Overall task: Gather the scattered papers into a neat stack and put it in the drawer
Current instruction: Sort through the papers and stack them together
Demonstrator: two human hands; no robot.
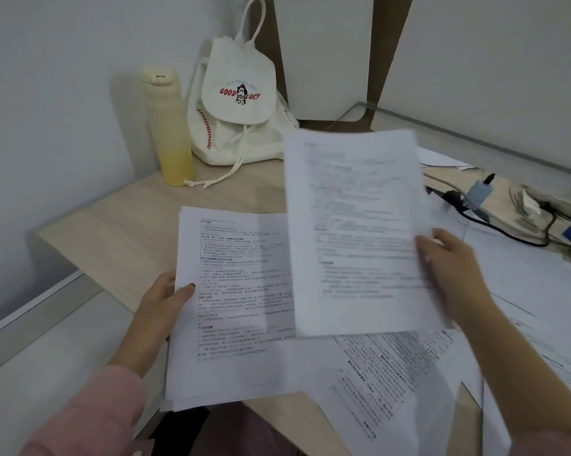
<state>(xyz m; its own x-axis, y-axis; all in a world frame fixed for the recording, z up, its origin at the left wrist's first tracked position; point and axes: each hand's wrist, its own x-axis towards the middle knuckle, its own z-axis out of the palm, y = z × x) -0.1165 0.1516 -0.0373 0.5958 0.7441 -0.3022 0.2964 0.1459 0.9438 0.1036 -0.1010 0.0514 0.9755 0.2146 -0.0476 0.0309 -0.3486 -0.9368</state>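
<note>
Paper, thin and limp, is what I'm handling, so it wants support along an edge, not a pinch at one corner. On the left, my left hand (pixel 165 297) holds the gathered stack (pixel 231 307) at its left long edge, thumb on top and the rest hidden underneath. The stack's near end hangs past the bench (pixel 119 232) over my lap. In the middle, a single sheet (pixel 353 232) is raised and blurred, overlapping the stack's right side. My right hand (pixel 448 268) pinches it at the right edge, fingers (pixel 437 240) curled round the margin. One sheet is feather-light, bends and catches air, so I judge it should be laid flat onto the stack, not dropped. Further right, loose papers (pixel 392 373) lie overlapped and askew on the bench. They should slide over one another easily, so drawing them in by their edges looks best. No drawer shows.
</note>
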